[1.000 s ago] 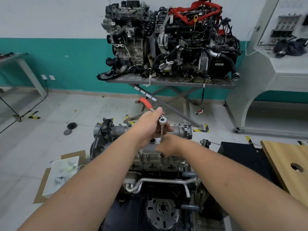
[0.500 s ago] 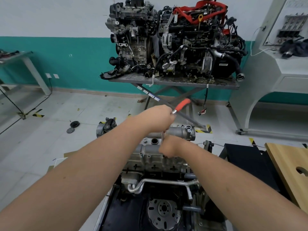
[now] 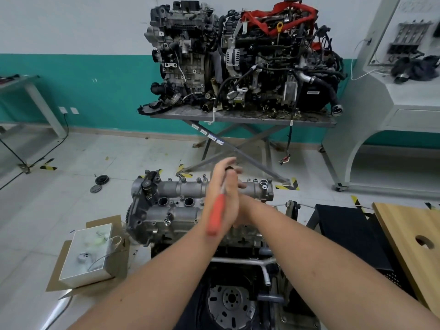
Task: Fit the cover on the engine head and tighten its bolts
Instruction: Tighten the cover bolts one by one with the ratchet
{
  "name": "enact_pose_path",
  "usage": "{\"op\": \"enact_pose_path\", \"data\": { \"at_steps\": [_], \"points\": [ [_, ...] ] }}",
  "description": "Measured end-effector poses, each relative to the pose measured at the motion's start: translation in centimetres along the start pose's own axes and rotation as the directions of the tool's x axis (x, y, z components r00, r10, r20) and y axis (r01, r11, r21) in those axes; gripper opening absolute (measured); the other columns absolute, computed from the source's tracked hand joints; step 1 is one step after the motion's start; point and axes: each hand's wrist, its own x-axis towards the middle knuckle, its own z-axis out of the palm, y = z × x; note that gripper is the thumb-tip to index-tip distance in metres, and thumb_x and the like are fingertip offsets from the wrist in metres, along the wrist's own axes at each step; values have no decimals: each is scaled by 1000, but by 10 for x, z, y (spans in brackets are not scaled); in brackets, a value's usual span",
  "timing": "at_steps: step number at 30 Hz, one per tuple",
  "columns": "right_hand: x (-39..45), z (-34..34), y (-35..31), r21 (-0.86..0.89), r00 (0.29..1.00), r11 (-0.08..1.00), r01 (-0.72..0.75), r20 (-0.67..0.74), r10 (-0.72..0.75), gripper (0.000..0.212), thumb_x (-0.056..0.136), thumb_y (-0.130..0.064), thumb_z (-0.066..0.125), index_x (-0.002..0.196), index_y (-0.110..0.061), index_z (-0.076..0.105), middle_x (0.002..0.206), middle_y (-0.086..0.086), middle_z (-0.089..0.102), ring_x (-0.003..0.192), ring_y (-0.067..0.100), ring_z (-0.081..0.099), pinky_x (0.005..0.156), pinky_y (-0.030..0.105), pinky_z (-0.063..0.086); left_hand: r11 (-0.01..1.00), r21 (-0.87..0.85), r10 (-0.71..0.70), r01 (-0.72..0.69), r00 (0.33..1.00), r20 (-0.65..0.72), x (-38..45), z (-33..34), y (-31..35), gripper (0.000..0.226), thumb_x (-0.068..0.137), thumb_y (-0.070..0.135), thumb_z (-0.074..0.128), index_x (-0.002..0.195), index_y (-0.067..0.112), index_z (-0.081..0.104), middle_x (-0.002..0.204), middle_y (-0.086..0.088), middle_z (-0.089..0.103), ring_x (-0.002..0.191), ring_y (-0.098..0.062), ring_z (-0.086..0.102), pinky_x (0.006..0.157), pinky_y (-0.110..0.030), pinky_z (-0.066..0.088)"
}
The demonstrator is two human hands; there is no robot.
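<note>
The aluminium cover (image 3: 176, 189) sits on top of the engine head (image 3: 166, 225), low in the middle of the head view. My left hand (image 3: 221, 186) is over the cover's right half, fingers pointing up, pinching the head end of a ratchet. The ratchet's red handle (image 3: 215, 217) is blurred and lies along my left palm and wrist, pointing back at me. My right hand (image 3: 245, 208) is just behind the left one and mostly hidden, so I cannot tell its grip. Several bolts stand along the cover's far edge.
A white box (image 3: 88, 253) lies on cardboard, left of the engine. Two engines (image 3: 238, 67) stand on a scissor table by the far wall. A wooden board (image 3: 409, 234) and a black stand (image 3: 345, 229) are at the right. The flywheel (image 3: 228, 303) faces me below.
The ratchet handle has swung from pointing far left, through far right, round to pointing at me. My left hand's fingers have straightened upward. The view has shifted slightly.
</note>
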Motion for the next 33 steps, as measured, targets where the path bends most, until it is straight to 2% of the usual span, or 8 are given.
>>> {"op": "enact_pose_path", "data": {
  "at_steps": [1, 5, 12, 16, 22, 25, 29, 33],
  "points": [
    [1, 1, 0, 161, 980, 968, -193, -10, 197, 43, 97, -9, 59, 140, -4, 52, 143, 12, 54, 128, 28, 53, 97, 24, 48, 998, -31, -55, 53, 996, -70, 1, 1, 3, 53, 90, 62, 35, 122, 30, 62, 97, 3, 73, 75, -10, 67, 64, -24, 51],
    [3, 5, 8, -204, 992, 973, -108, 47, 120, 46, 94, -36, 64, 130, -7, 61, 126, 9, 65, 115, 26, 58, 96, 29, 40, 929, -291, -248, 228, 968, -35, 15, -6, 6, 37, 102, 48, 43, 101, 19, 66, 76, -4, 72, 60, -15, 63, 60, -28, 45],
    [4, 10, 15, 458, 940, 836, -303, 0, 341, 26, 98, -12, 53, 117, 4, 60, 87, 11, 73, 76, 26, 72, 58, 30, 52, 957, -57, -270, 286, 943, 196, 16, -22, 28, 39, 106, 35, 42, 84, 16, 67, 76, -7, 70, 70, -24, 68, 74, -38, 50],
    [6, 11, 15, 371, 950, 883, -286, -10, 312, 22, 96, -10, 51, 111, 5, 59, 82, 10, 74, 74, 26, 74, 68, 38, 58, 923, 107, -383, 369, 908, 170, 28, -23, 39, 33, 105, 35, 44, 92, 8, 58, 75, -4, 70, 72, -26, 73, 73, -38, 55],
    [4, 10, 8, 374, 956, 883, -283, 32, 292, 9, 97, -13, 56, 100, -4, 60, 96, 11, 67, 62, 16, 55, 57, 14, 49, 787, 488, -516, 377, 836, 186, 44, -13, 62, 12, 96, 16, 42, 91, 8, 49, 64, -4, 67, 68, -27, 74, 69, -35, 54],
    [1, 9, 11, 284, 958, 919, -273, -7, 287, 11, 95, -6, 44, 90, -6, 54, 72, 8, 66, 55, 18, 62, 43, 20, 48, 567, 823, -422, 45, 874, 243, 47, -6, 71, 18, 97, 15, 38, 88, 8, 53, 63, -1, 68, 58, -16, 69, 54, -24, 44],
    [-1, 12, 13, 216, 972, 953, -212, -59, 229, 22, 93, -3, 39, 106, 2, 56, 58, 8, 62, 41, 15, 52, 38, 20, 38, -82, 831, -153, -550, 831, 535, 41, 0, 64, 25, 105, 36, 40, 98, 17, 55, 76, 4, 48, 72, -21, 53, 65, -33, 46],
    [-4, 13, 10, 30, 977, 990, -134, -162, 137, 26, 101, -12, 41, 117, -8, 62, 127, 18, 62, 103, 27, 62, 86, 34, 47, -245, 744, 407, -621, 631, 661, 16, -18, 29, 32, 88, 47, 59, 77, 17, 62, 86, -1, 58, 79, -25, 56, 68, -35, 35]
  ]
}}
